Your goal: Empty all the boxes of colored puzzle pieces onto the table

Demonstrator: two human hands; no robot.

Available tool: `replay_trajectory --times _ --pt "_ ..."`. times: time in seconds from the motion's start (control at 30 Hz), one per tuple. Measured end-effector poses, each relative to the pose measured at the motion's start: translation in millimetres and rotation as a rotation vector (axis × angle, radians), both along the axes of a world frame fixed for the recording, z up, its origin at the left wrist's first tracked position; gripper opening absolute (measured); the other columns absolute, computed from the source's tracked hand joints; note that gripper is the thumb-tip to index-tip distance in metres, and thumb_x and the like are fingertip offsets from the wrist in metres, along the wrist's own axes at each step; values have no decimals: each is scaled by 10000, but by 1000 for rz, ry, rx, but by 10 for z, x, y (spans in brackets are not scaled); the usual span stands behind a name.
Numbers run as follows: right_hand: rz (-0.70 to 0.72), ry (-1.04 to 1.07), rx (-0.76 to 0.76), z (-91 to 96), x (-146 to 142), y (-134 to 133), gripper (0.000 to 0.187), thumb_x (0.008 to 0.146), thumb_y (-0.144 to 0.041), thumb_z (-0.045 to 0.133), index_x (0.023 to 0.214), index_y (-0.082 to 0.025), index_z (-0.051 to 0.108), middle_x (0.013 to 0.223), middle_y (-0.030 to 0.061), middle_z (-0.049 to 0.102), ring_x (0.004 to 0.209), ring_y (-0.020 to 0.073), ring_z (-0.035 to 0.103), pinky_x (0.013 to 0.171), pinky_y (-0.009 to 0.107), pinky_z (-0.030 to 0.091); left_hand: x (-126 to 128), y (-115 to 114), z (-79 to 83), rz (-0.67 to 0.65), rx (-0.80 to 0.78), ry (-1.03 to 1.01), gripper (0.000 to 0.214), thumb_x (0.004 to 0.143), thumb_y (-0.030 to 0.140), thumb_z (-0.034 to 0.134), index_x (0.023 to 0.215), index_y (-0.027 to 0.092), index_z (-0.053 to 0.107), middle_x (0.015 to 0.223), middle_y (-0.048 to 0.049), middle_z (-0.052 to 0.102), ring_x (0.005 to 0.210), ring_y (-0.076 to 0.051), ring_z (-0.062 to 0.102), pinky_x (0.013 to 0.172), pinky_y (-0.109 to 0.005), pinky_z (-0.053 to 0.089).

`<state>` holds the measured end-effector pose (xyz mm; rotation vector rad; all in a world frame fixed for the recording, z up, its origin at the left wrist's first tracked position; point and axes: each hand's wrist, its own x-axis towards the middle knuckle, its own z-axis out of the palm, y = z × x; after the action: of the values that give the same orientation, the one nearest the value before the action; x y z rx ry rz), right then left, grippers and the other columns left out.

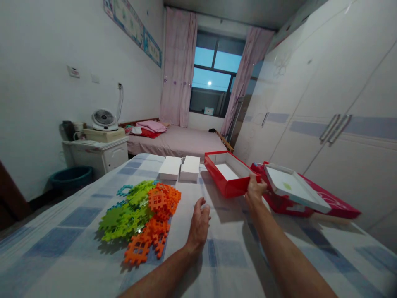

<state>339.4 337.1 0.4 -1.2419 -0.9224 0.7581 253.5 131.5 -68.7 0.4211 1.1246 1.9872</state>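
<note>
My right hand (pixel 256 189) is closed on the near right corner of an open red box (pixel 228 185), which is tilted slightly. White shows inside the box, with a flat white piece (pixel 227 171) lying in it. My left hand (pixel 199 223) is just above or on the checked bedcover, its fingers loosely curved and apart, holding nothing. To its left lies a pile of plastic interlocking pieces: orange ones (pixel 158 198) nearest the hand, green ones (pixel 128 217) beyond, and a few blue ones (pixel 124 190) at the far edge. Two white boxes (pixel 170 168) stand side by side behind the pile.
Right of the red box, a white lid or tray (pixel 294 188) leans on red packaging (pixel 333 198) along the bed's edge. White wardrobe doors (pixel 356 161) rise beyond. A bedside cabinet (pixel 114 155) with a fan (pixel 104 119) stands at left, near a teal basin (pixel 71 178).
</note>
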Motion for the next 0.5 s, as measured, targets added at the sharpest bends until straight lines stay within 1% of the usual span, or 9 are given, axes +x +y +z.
replay_trajectory --times 0.07,0.13,0.2,0.27,0.33,0.37,0.43,0.5 --pt "-67 -7 -95 -110 -160 -6 438 642 -432 603 990 -189 496 982 112 583 983 263 588 818 362 513 -4 -16 3 -5 -6 -3 376 771 328 658 1125 219 591 1311 -105 514 997 -210 578 763 -257 422" --pt "-92 -13 -179 -209 -309 -32 475 658 -451 593 1031 -178 485 1078 155 546 1072 287 555 898 388 476 -1 -17 12 -10 -22 14 364 773 326 655 1113 213 594 1304 -106 517 982 -206 580 756 -260 426" --pt "-54 -19 -235 -283 -421 -68 443 672 -466 577 998 -175 499 1074 161 548 1086 295 550 911 397 466 0 -11 17 -18 -42 43 351 777 323 651 1105 212 591 1289 -102 526 982 -203 580 758 -261 428" --pt "17 -21 -254 -322 -458 -110 371 671 -448 581 919 -179 519 1028 153 575 1101 299 537 912 396 461 -4 -7 18 -24 -68 70 343 786 322 642 1107 215 585 1266 -96 538 989 -204 580 762 -262 430" --pt "75 -12 -243 -320 -384 -156 326 653 -415 604 868 -184 524 1019 146 593 1146 301 498 922 391 450 -11 -8 17 -23 -85 87 343 790 321 637 1112 216 583 1248 -92 546 1002 -207 580 759 -264 433" --pt "99 2 -232 -306 -301 -180 321 646 -406 614 861 -185 522 1024 138 598 1159 297 486 917 383 451 -12 -9 18 -23 -90 97 346 791 320 636 1116 214 581 1241 -93 547 1010 -210 578 758 -266 435" --pt "149 53 -208 -261 -52 -221 323 669 -429 600 873 -193 518 1016 102 606 1125 264 510 869 350 475 -9 -13 22 -24 -99 124 355 789 317 635 1121 205 576 1227 -101 552 1020 -216 576 758 -273 442" --pt "204 135 -201 -197 273 -236 320 733 -479 536 899 -207 507 969 50 607 1008 206 574 789 310 503 1 -18 31 -32 -115 165 365 798 325 617 1134 194 562 1230 -113 550 1034 -220 572 772 -280 446"
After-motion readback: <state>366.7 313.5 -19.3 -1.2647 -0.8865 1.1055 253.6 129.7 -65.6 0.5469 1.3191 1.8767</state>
